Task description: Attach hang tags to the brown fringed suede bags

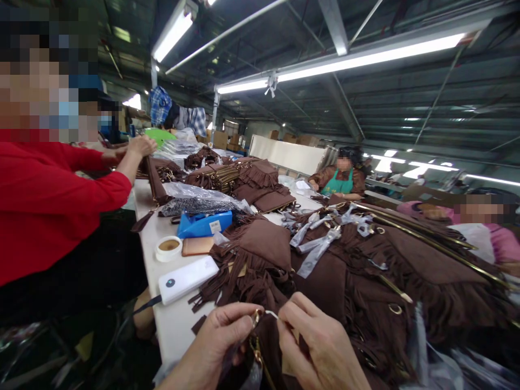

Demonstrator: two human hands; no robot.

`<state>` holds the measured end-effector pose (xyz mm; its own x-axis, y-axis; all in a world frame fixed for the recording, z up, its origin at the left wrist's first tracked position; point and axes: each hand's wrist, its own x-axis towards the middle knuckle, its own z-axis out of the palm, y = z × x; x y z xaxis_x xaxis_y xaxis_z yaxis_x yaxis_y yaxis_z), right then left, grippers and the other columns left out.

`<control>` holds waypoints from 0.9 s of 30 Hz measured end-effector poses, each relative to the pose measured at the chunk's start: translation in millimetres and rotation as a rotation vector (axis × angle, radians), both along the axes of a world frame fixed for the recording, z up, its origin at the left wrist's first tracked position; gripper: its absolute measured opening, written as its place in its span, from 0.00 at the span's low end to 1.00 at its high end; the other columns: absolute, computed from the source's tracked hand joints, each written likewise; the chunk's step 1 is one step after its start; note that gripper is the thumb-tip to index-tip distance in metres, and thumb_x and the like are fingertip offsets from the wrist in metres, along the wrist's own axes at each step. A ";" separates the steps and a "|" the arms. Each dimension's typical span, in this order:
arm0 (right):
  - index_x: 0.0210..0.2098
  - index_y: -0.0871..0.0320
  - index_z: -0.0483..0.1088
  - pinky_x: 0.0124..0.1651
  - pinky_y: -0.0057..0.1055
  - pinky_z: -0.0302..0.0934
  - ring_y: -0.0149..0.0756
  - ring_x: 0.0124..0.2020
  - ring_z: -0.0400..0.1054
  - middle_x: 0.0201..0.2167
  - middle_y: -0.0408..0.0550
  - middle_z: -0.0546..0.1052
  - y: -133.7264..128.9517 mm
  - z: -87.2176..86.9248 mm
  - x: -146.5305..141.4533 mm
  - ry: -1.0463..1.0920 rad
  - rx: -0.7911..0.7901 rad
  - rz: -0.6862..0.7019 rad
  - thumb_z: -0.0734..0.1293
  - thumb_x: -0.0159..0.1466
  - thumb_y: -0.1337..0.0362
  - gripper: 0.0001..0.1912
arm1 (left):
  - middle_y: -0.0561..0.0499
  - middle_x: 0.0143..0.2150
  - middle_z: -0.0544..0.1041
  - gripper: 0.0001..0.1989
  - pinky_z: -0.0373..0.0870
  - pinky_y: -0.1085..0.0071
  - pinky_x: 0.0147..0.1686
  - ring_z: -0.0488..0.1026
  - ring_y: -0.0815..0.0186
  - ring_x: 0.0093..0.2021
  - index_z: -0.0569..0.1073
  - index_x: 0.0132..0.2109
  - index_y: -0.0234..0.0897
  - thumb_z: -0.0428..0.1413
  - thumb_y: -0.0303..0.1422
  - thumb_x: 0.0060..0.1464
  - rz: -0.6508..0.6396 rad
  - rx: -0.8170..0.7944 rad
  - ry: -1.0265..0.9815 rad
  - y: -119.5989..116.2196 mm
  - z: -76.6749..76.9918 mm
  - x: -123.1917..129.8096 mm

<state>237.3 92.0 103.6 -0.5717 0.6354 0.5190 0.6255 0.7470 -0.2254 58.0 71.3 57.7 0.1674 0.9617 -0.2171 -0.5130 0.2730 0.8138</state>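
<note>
Between the thumb and finger of my left hand (227,331) is a gold metal ring (256,317). Gold hardware (257,349) hangs just below it over dark brown material. My right hand (319,338) pinches a thin white strip (271,313) that reaches across to the ring. Its fingers are curled, and the lower ones are partly hidden. Directly beyond my hands lies a brown fringed bag (266,239). More brown bags (320,292) with gold rings and plastic-wrapped straps (319,254) are heaped to the right.
On the white table (173,330) sit a white power bank (189,279), a tape roll (168,249) and a blue tape dispenser (205,223). A person in red sleeves (97,187) handles brown material at left. Another person in a green apron (338,184) sits across; a pink-sleeved person (504,235) is at right.
</note>
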 end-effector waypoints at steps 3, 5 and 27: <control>0.26 0.55 0.60 0.25 0.24 0.52 0.29 0.22 0.64 0.24 0.41 0.66 -3.0 0.0 1.6 -0.076 0.002 -0.009 0.56 0.66 0.71 0.12 | 0.53 0.25 0.74 0.28 0.50 0.76 0.23 0.61 0.74 0.23 0.82 0.38 0.34 0.74 0.47 0.30 0.013 -0.021 0.002 -1.3 0.3 0.0; 0.27 0.55 0.61 0.25 0.24 0.52 0.28 0.22 0.65 0.24 0.41 0.67 -4.0 -2.7 0.1 -0.111 0.003 -0.014 0.57 0.65 0.71 0.11 | 0.53 0.26 0.74 0.27 0.50 0.76 0.23 0.61 0.74 0.23 0.81 0.37 0.34 0.74 0.47 0.30 0.015 -0.016 0.017 -2.1 0.0 0.0; 0.26 0.54 0.63 0.23 0.28 0.47 0.29 0.22 0.68 0.24 0.41 0.71 -13.7 -4.0 -2.3 -0.278 -0.071 0.041 0.61 0.58 0.73 0.08 | 0.49 0.29 0.79 0.17 0.61 0.74 0.32 0.69 0.70 0.28 0.82 0.35 0.32 0.72 0.35 0.36 -0.199 0.079 0.020 -8.5 -2.9 -9.6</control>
